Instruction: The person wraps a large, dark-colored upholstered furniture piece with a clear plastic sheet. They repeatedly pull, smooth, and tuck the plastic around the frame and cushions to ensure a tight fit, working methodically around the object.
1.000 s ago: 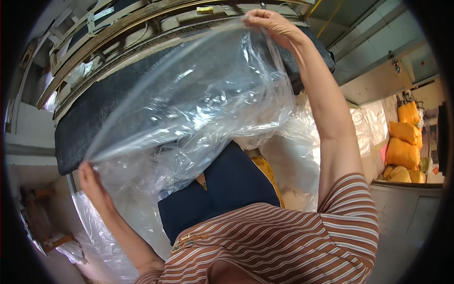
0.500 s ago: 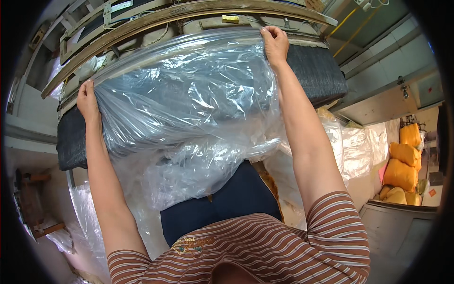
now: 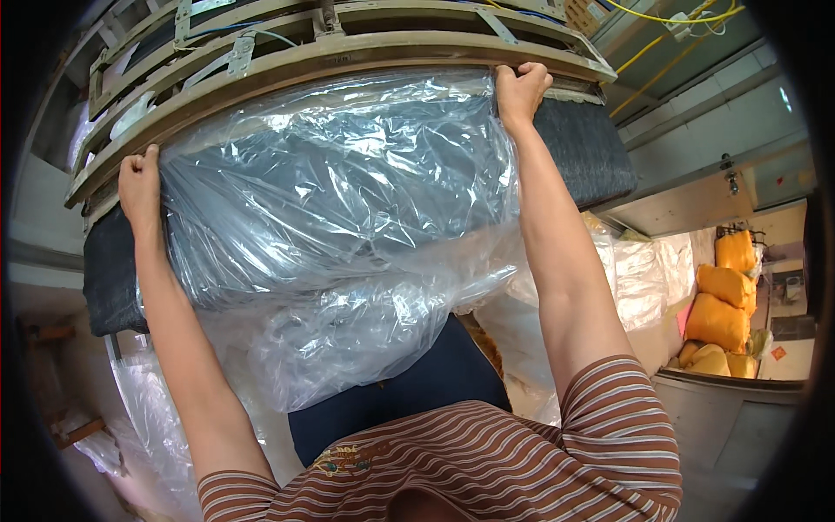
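A clear, crinkled plastic sheet (image 3: 348, 165) is spread over a long, dark padded surface (image 3: 583, 152) in front of me; its near part hangs bunched down towards my lap. My left hand (image 3: 140, 187) is closed on the sheet's far left corner. At the far right corner my right hand (image 3: 522, 94) pinches the same sheet, fingers curled. Just beyond both hands lies the long curved-looking wooden bar (image 3: 348, 54) of a slatted frame, very close to the fingertips. Whether the fingers also press on that bar cannot be made out.
Metal brackets (image 3: 241, 54) and thin cables sit on the slatted frame. A yellow cord (image 3: 644, 63) runs at the upper right. Stacked orange bundles (image 3: 718, 317) and more loose clear plastic (image 3: 648, 274) lie at the right. A pale cabinet (image 3: 731, 426) stands at the lower right.
The wooden frame has come down and nearer, covering the strip behind the sheet where a small yellow block showed. My hands have spread slightly apart, still at the sheet's corners.
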A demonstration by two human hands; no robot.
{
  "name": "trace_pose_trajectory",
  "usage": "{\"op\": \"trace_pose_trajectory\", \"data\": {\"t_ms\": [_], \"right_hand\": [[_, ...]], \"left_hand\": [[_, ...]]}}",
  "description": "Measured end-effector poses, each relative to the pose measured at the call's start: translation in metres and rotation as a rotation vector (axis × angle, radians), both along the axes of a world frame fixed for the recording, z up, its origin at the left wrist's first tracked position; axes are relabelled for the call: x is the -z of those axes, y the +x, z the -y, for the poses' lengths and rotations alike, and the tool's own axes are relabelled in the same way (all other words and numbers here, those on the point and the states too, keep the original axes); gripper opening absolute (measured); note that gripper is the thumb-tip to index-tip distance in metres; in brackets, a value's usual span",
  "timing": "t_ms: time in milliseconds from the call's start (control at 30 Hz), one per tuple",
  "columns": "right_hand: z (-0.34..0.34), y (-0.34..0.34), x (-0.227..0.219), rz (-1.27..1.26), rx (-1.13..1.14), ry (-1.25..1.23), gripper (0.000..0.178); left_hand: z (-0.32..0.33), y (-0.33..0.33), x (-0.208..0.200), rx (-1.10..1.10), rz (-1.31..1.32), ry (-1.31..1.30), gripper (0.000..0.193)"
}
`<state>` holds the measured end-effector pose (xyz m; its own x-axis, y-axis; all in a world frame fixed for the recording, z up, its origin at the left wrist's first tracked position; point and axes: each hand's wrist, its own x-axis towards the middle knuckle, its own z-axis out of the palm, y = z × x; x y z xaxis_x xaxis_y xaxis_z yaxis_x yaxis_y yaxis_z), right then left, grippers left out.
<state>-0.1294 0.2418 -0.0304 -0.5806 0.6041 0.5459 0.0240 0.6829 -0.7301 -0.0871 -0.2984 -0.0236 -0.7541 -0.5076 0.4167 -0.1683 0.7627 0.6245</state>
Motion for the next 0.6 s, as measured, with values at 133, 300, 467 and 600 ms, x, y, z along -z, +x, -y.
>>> {"op": "trace_pose_trajectory", "data": {"t_ms": [133,300,467,600], "right_hand": [[-0.005,0.000,-0.004,-0.101,-0.031,-0.119,0.030],[-0.012,-0.007,-0.004,-0.011,0.070,-0.033,0.043],[0.000,0.056,-0.032,0.395,-0.249,0.237,0.036],[-0.005,0.109,-0.043,0.217,-0.809,-0.417,0.024]], "left_hand": [[0.003,0.010,0.002,0.091,-0.025,-0.025,0.044],[-0.010,0.010,-0.001,-0.023,0.122,-0.225,0.052],[0.021,0.050,-0.022,0.178,-0.153,-0.166,0.033],[0.059,0.118,-0.032,0.188,-0.004,-0.106,0.033]]}}
